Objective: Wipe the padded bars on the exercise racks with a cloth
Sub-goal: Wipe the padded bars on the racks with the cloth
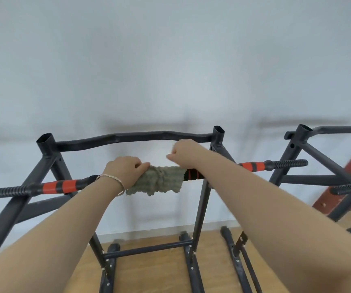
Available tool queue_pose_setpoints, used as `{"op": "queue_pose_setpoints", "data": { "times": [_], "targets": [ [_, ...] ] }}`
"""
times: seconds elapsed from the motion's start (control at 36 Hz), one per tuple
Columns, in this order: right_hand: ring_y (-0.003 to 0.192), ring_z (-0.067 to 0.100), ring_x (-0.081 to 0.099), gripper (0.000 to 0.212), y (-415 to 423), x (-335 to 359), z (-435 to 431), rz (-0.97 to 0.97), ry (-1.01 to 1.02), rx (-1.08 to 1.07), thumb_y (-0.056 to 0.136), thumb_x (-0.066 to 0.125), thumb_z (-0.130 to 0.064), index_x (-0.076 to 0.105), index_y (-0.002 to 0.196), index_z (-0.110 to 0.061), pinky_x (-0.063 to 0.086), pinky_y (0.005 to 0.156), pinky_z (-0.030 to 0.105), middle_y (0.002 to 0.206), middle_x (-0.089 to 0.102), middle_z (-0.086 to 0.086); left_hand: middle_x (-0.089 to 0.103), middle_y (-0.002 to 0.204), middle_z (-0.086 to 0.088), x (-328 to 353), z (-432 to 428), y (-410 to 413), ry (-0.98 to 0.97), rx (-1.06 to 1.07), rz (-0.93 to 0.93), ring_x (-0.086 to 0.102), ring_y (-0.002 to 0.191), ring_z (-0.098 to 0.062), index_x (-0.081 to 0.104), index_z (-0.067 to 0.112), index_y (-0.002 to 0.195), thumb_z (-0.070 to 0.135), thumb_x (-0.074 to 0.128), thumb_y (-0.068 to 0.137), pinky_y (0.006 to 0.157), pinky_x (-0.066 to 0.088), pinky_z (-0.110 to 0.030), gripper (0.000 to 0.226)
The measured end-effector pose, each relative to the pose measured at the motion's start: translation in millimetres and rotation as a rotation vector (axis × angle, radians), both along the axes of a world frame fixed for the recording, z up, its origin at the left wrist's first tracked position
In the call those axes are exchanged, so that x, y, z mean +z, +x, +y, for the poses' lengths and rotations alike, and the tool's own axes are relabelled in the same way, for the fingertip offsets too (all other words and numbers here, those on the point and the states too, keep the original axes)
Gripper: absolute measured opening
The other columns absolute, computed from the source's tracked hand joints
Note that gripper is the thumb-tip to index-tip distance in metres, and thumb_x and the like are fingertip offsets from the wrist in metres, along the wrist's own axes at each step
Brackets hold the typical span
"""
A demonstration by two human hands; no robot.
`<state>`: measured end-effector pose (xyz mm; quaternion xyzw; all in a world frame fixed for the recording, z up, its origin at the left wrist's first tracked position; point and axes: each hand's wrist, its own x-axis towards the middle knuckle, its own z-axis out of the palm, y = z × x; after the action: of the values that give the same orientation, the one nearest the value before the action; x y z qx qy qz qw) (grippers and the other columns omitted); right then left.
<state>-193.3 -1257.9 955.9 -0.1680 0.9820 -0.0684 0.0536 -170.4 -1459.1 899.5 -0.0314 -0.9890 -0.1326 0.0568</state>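
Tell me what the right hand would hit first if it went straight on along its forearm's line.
Probably the rack's black rear crossbar, just beyond the right hand; behind that, the wall. Depth is unclear.

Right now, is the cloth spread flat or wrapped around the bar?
Wrapped: the cloth bunches around the bar, edges hanging below, left hand gripping one end.

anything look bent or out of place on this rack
The rear top bar of the near rack looks wavy instead of straight between its uprights; that may be its shape or the wide lens. The cloth is bunched around the padded bar. Nothing else stands out.
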Motion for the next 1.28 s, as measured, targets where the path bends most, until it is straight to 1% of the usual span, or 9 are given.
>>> {"op": "queue_pose_setpoints", "data": {
  "times": [0.08, 0.25, 0.44, 0.58, 0.78, 1.0, 1.08, 1.19, 1.28],
  "targets": [
    [0.060, 0.020, 0.051, 0.053, 4, 6, 24, -0.082, 0.176, -0.059, 0.100, 0.051, -0.048, 0.050, 0.066, -0.008, 0.039, 0.056, 0.029, 0.066, 0.052, 0.003, 0.063, 0.075, 0.005, 5, 4, 0, 0.007, 0.045, -0.069, 0.059, 0.078, -0.017, 0.063, 0.024, 0.071, 0.061, 0.039, 0.095, 0.077, 0.052, -0.037, 0.050],
    [0.094, 0.020, 0.062, 0.018, 9, -3, 35, -0.032, -0.178, 0.013, 0.095, 0.062, -0.029, 0.069, 0.098, -0.012, 0.046, 0.068, 0.025, 0.099, 0.063, -0.002, 0.060, 0.082, 0.004, 12, 19, 7, 0.264, 0.078, -0.002, 0.058, 0.086, -0.021, 0.056, 0.023, 0.084, 0.041, 0.049, 0.099, 0.078, 0.048, -0.037, 0.024],
    [0.094, 0.028, 0.073, 0.010, 9, 11, 82, -0.205, -1.136, -0.223, 0.099, 0.058, -0.012, 0.064, 0.099, -0.003, 0.062, 0.080, 0.034, 0.102, 0.071, 0.013, 0.059, 0.095, 0.008, 33, 72, 21, 0.752, 0.006, 0.119, 0.056, 0.087, -0.008, 0.054, 0.020, 0.099, 0.036, 0.050, 0.100, 0.057, 0.049, -0.022, 0.017],
    [0.084, 0.031, 0.070, 0.010, 3, 11, 131, -0.191, -1.355, -0.364, 0.103, 0.054, -0.015, 0.059, 0.101, -0.007, 0.060, 0.073, 0.043, 0.105, 0.066, 0.019, 0.067, 0.102, 0.009, 36, 111, 23, 1.096, -0.084, 0.011, 0.068, 0.086, -0.020, 0.058, 0.031, 0.097, 0.011, 0.060, 0.089, 0.067, 0.061, -0.042, 0.021],
    [0.078, 0.025, 0.063, 0.012, 3, -3, 163, -0.028, -1.289, -0.421, 0.101, 0.054, -0.027, 0.059, 0.093, -0.019, 0.055, 0.056, 0.035, 0.099, 0.061, 0.002, 0.065, 0.111, 0.013, 23, 143, 10, 1.025, -0.275, 0.186, 0.061, 0.105, 0.000, 0.064, 0.036, 0.095, 0.004, 0.061, 0.087, 0.086, 0.053, -0.025, 0.033],
    [0.108, 0.024, 0.054, 0.020, -13, -42, 171, 0.354, -0.425, -0.075, 0.098, 0.057, -0.028, 0.062, 0.113, -0.016, 0.046, 0.094, 0.042, 0.116, 0.054, 0.003, 0.055, 0.121, 0.002, -1, 136, -14, 0.075, 0.003, 0.337, 0.049, 0.109, -0.023, 0.056, 0.022, 0.121, 0.033, 0.041, 0.101, 0.086, 0.040, -0.036, 0.027],
    [0.108, 0.019, 0.052, 0.029, -10, -44, 154, 0.298, -0.282, 0.154, 0.102, 0.051, -0.039, 0.060, 0.118, -0.017, 0.042, 0.096, 0.038, 0.110, 0.051, -0.007, 0.053, 0.088, 0.004, 2, 119, -21, -0.402, -0.012, 0.159, 0.051, 0.079, -0.024, 0.041, 0.024, 0.116, 0.025, 0.041, 0.096, 0.067, 0.039, -0.035, 0.020],
    [0.096, 0.016, 0.060, 0.058, -8, -48, 134, 0.193, -0.005, 0.269, 0.094, 0.034, -0.073, 0.048, 0.130, -0.031, 0.048, 0.082, 0.036, 0.117, 0.057, -0.012, 0.064, 0.082, -0.005, 9, 109, -21, -0.301, -0.073, -0.195, 0.064, 0.074, -0.024, 0.038, 0.026, 0.105, 0.027, 0.026, 0.101, 0.070, 0.055, -0.037, 0.013],
    [0.066, 0.013, 0.057, 0.060, -10, -52, 126, 0.285, 0.161, 0.325, 0.089, 0.030, -0.081, 0.048, 0.102, -0.025, 0.049, 0.067, 0.035, 0.079, 0.061, -0.009, 0.060, 0.083, -0.006, 8, 110, -22, -0.361, -0.132, -0.187, 0.062, 0.074, -0.026, 0.037, 0.024, 0.125, 0.024, 0.029, 0.100, 0.065, 0.053, -0.037, 0.026]
  ]
}}
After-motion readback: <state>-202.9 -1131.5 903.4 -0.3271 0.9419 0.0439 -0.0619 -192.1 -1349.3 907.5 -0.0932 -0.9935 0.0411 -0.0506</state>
